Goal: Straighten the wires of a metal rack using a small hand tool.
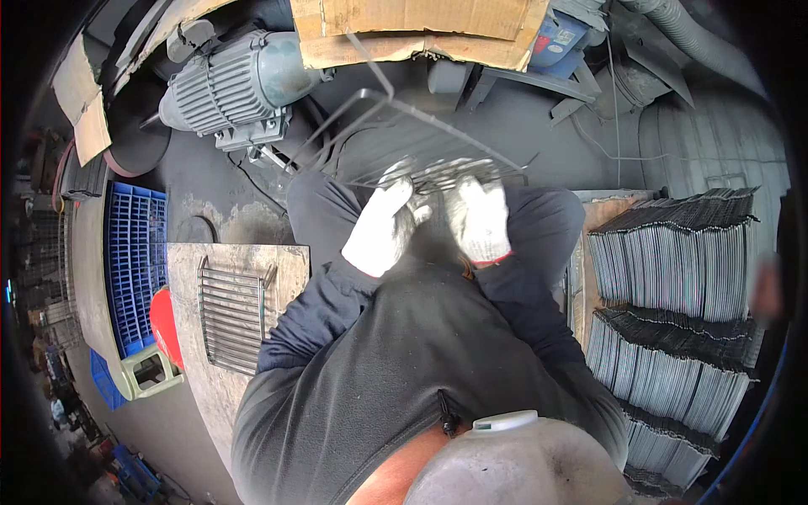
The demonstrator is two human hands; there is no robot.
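Both hands wear white knit gloves and are close together over my lap, at the middle of the picture. My left hand is closed on the near edge of a dark metal wire rack. My right hand grips the same rack a short way to the right, its fingers curled over the wires. Just beyond the hands rises a bent metal rod frame; whether it joins the rack I cannot tell. My fingertips are partly hidden among the wires.
A grey electric motor stands at the far left, cardboard hangs ahead. Another wire rack lies on a board at my left, near a blue plastic crate. Tall stacks of wire racks stand at my right.
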